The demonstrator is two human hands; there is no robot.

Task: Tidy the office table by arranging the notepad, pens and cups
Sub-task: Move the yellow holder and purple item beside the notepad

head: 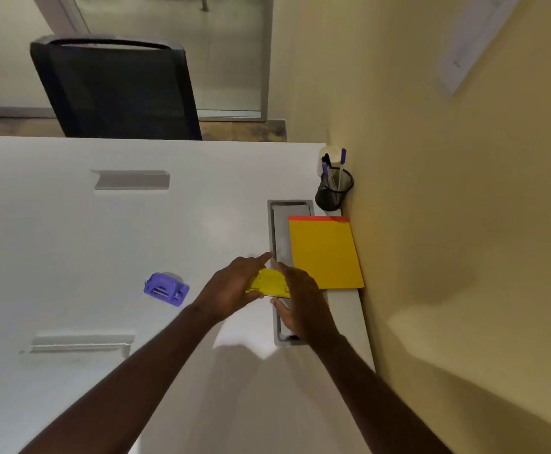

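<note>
Now your left hand (231, 286) and right hand (300, 290) both hold a small yellow half-round thing (269, 283) between them, just over the grey slot (282, 231) in the table (103, 240). Your notepad (324, 253) lies by the table's right edge, touching the wall. Pens (341, 165) stand in a black mesh cup (333, 190) at the far right corner. A purple thing (166, 289) sits well apart, left.

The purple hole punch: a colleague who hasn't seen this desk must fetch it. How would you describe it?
On the white table, look left of the grey cable tray and of the two hands holding a yellow protractor. The purple hole punch sits alone on bare tabletop. It is the only purple desktop item, small and blocky.
</note>
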